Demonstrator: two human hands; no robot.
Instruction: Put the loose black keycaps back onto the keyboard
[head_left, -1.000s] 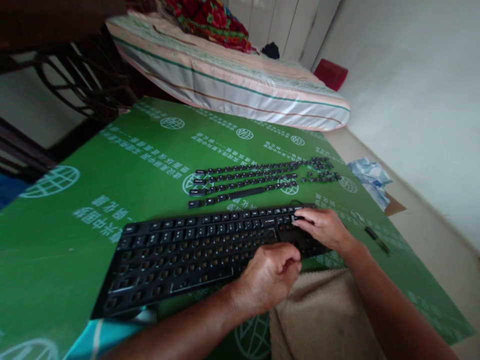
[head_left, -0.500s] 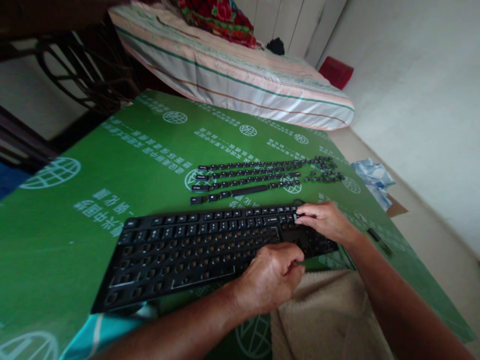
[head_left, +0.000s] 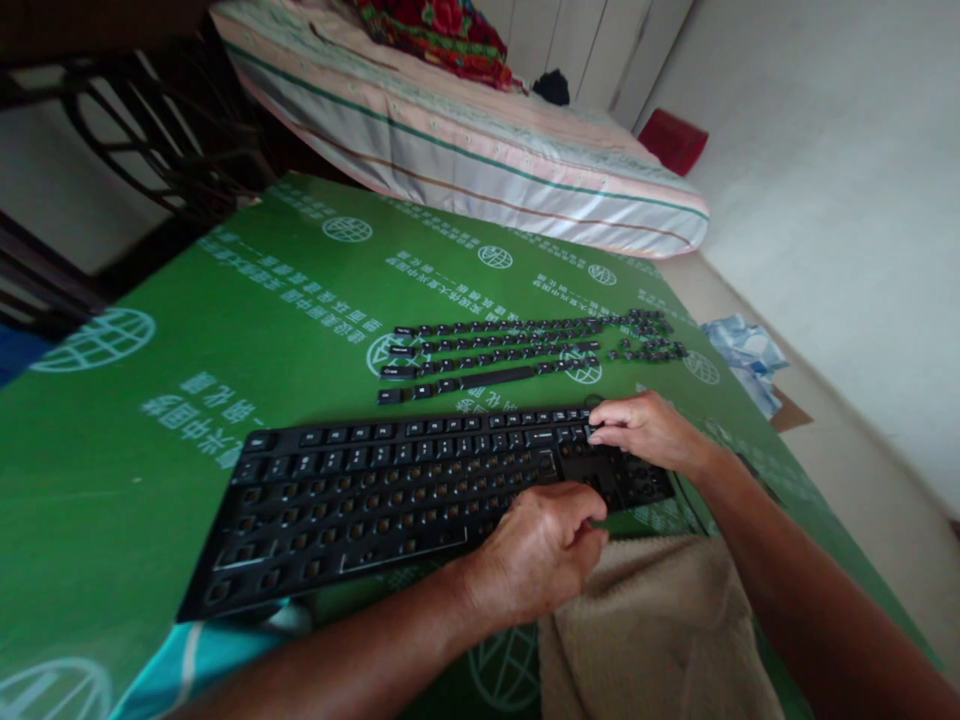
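Bkgd: striped bed point(head_left: 465, 180) w/ red floral blanket point(head_left: 442, 40) beyond far edge of tabletop point(head_left: 75, 450) (green, printed w/ globes & Chinese text); pale wall point(head_left: 825, 150) to R.

Black computer keyboard point(head_left: 420, 500) lies lengthwise on tabletop, nearer its near edge than its far one; near-L corner of kbd is just by a turquoise cloth point(head_left: 180, 660). Function & number rows have caps on; lower rows show bare sockets, numpad end also. Loose keycaps point(head_left: 495, 341) sit behind kbd in approx. four rows, incl. spacebar cap point(head_left: 496, 378); smaller cluster point(head_left: 646, 350) at R end, toward tabletop's R edge. Brown cloth point(head_left: 652, 620) in front of kbd, R of ctr.

R hand point(head_left: 645, 430): thumb & index at far-R part of kbd, by the last keys past number row. Grip: digits close together; can't tell if pinched on a cap. L hand point(head_left: 544, 550): over kbd's near long edge, fingers curled in; contents hidden, can't tell if holding anything.

Step in hand (my reading): fingertip work on a single key, upper R. Next move prob. calls for fine, straight fingertip control w/ kbd kept steady, nbr. caps undisturbed.
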